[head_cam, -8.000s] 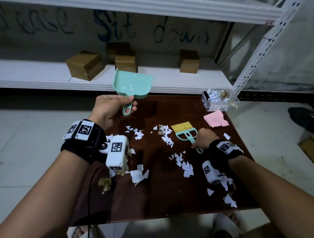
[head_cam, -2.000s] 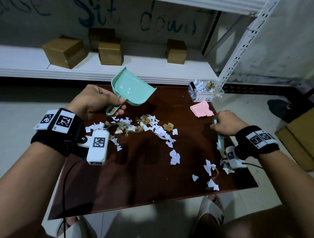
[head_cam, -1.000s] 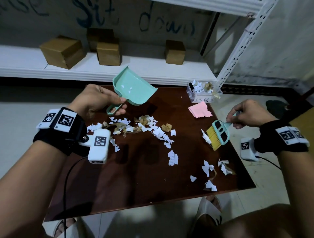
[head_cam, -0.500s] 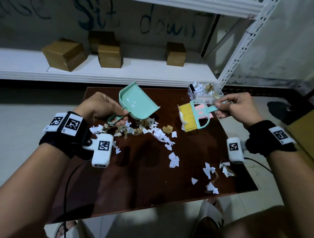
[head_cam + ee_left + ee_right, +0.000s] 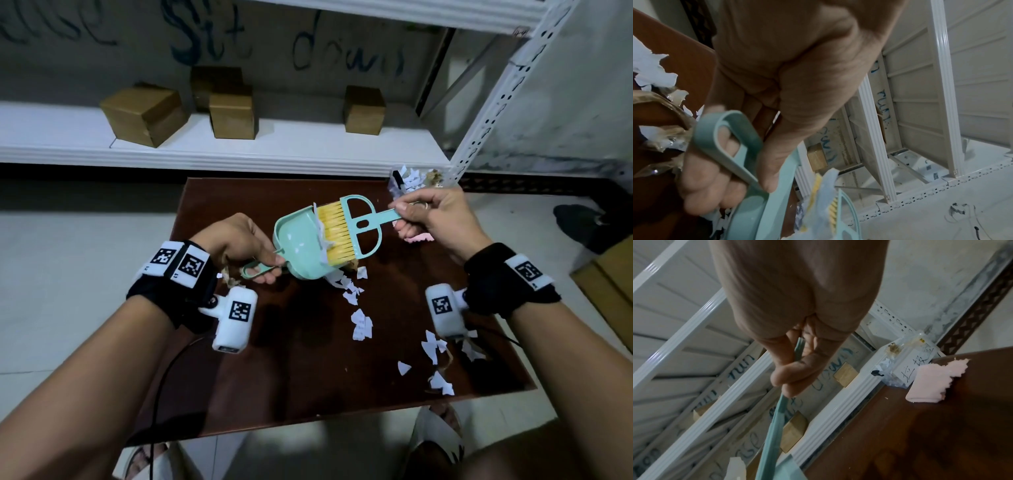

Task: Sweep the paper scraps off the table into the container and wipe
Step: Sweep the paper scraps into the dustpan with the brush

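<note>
My left hand [image 5: 245,245] grips the looped handle of a mint-green dustpan [image 5: 301,245], tilted up over the brown table [image 5: 274,377]. The same handle [image 5: 731,146] shows wrapped by my fingers in the left wrist view. My right hand [image 5: 431,219] holds the handle of a mint brush [image 5: 346,233] with yellow bristles, which lie against the pan's open mouth with white scraps caught between. White paper scraps [image 5: 361,323] trail across the table toward the front right edge. A clear container [image 5: 407,180] with scraps stands at the back right corner.
A pink cloth [image 5: 935,381] lies on the table beside the container [image 5: 906,363], partly behind my right hand. A white shelf [image 5: 239,150] with brown boxes [image 5: 144,113] runs behind the table. A perforated rack post [image 5: 493,96] rises at back right.
My right hand has swung the brush from the table's right side up and left onto the dustpan's mouth. The left hand has brought the pan a little toward the table's middle.
</note>
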`<action>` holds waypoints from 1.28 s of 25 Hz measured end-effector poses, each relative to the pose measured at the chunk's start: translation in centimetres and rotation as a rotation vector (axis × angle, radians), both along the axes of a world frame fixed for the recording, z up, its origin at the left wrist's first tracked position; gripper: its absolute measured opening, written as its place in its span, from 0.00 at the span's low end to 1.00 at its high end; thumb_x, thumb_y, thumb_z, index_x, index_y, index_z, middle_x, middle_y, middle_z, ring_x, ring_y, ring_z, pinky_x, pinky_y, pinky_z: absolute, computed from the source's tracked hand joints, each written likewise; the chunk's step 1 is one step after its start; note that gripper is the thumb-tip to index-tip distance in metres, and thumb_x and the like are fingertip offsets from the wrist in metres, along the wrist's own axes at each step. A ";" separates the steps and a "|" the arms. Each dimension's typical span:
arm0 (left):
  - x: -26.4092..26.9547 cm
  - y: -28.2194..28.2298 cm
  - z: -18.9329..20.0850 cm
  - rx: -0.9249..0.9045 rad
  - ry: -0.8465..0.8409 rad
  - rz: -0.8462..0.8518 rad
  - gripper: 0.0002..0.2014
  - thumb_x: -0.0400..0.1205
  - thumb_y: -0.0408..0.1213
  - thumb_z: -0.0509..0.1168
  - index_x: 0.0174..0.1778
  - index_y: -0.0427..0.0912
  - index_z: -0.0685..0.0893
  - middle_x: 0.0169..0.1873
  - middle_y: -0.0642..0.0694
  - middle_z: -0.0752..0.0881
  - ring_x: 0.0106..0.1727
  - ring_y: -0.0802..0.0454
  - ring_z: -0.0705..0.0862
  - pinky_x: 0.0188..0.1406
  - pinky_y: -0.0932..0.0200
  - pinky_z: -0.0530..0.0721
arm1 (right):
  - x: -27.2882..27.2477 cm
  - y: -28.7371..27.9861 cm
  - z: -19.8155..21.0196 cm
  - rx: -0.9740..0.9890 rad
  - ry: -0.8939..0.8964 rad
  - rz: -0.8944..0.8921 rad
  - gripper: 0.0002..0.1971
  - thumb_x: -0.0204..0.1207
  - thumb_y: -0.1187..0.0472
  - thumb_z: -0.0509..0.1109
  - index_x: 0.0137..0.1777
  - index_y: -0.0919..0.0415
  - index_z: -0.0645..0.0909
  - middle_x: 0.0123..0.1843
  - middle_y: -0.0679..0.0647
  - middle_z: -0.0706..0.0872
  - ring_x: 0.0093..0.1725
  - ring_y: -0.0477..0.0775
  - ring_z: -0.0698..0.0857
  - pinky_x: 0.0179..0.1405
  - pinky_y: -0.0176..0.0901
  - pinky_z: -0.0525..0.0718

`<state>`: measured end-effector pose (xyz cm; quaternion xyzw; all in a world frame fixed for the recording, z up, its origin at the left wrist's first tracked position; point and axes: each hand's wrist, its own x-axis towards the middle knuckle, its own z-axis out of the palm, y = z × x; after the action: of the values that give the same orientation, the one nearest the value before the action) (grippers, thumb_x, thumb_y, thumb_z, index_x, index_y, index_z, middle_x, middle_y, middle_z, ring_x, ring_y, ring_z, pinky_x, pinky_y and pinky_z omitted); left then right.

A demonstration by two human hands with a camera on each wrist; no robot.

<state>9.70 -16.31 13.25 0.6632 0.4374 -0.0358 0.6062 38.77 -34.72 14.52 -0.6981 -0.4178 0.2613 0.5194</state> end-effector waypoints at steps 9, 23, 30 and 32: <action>-0.1 -0.1 0.3 -0.029 -0.040 0.027 0.15 0.73 0.22 0.77 0.51 0.16 0.87 0.46 0.20 0.90 0.33 0.39 0.93 0.30 0.54 0.93 | -0.6 0.5 -0.5 0.041 -0.388 -0.072 0.05 0.79 0.67 0.79 0.50 0.58 0.94 0.33 0.60 0.92 0.29 0.64 0.90 0.39 0.71 0.92; -0.1 0.0 0.2 -0.037 -0.069 -0.001 0.14 0.76 0.23 0.76 0.54 0.16 0.87 0.50 0.21 0.90 0.37 0.40 0.94 0.37 0.52 0.94 | -1.7 0.6 0.1 0.354 -0.664 0.153 0.11 0.73 0.70 0.83 0.56 0.66 0.94 0.48 0.53 0.95 0.47 0.52 0.94 0.51 0.47 0.91; -0.3 0.1 0.5 -0.037 -0.092 0.029 0.14 0.76 0.23 0.76 0.53 0.16 0.87 0.49 0.20 0.90 0.35 0.40 0.93 0.39 0.50 0.94 | -0.3 0.2 -0.5 0.384 -0.823 0.108 0.11 0.74 0.74 0.81 0.55 0.65 0.94 0.50 0.55 0.95 0.48 0.48 0.94 0.54 0.43 0.92; -0.3 0.0 0.6 -0.032 -0.093 0.028 0.14 0.76 0.23 0.76 0.53 0.16 0.87 0.48 0.20 0.90 0.35 0.40 0.93 0.39 0.50 0.94 | 0.1 0.1 -0.6 0.380 -0.828 0.079 0.10 0.75 0.73 0.81 0.55 0.65 0.94 0.49 0.56 0.95 0.48 0.49 0.95 0.54 0.43 0.92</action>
<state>9.43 -16.26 13.81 0.6482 0.4172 -0.0035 0.6370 38.88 -34.60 13.97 -0.6198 -0.6570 -0.1015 0.4170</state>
